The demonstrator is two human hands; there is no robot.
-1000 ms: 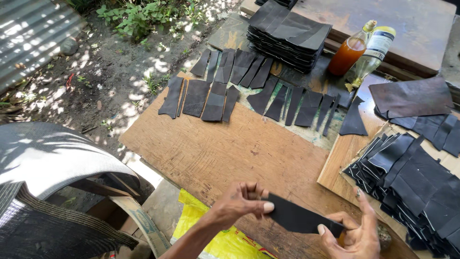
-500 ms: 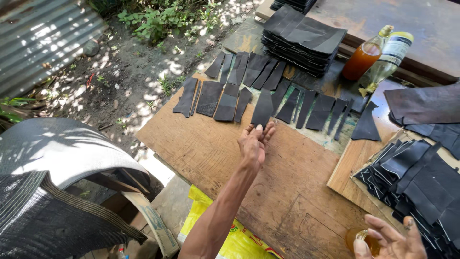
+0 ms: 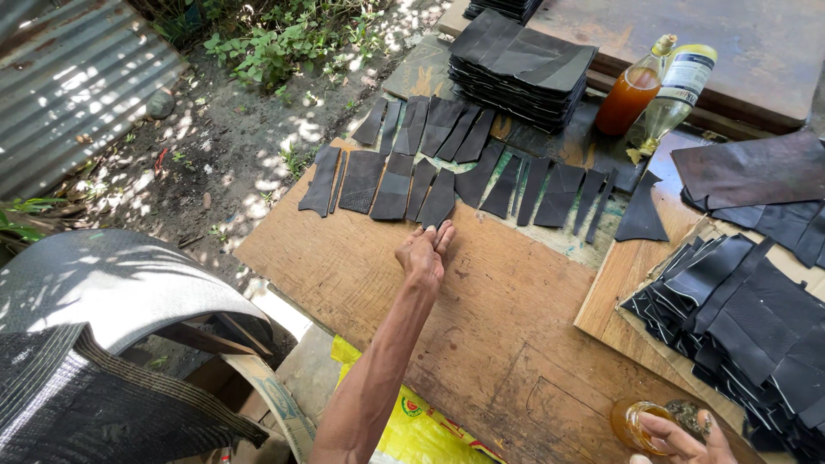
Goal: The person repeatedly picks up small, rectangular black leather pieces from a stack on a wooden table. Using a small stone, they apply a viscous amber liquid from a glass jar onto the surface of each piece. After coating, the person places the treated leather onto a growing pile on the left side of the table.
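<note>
A wide wooden board [image 3: 481,344] fills the middle of the view, with a curved grey sheet [image 3: 112,288] at eight o'clock and corrugated metal [image 3: 69,77] at ten o'clock. At four o'clock a heap of black cut pieces [image 3: 739,318] lies on a smaller board; at twelve o'clock sits a squared stack of black sheets [image 3: 520,69], and two bottles [image 3: 653,90] lean just beside it at one o'clock. Across the far edge of the wooden board runs a row of black strips [image 3: 464,176]. The left hand [image 3: 423,253] reaches out flat, fingers together, their tips touching the near end of one black strip [image 3: 438,199] in that row. At five o'clock the right hand [image 3: 679,434] closes its fingers around a small jar of amber liquid [image 3: 632,423], well apart from the left.
</note>
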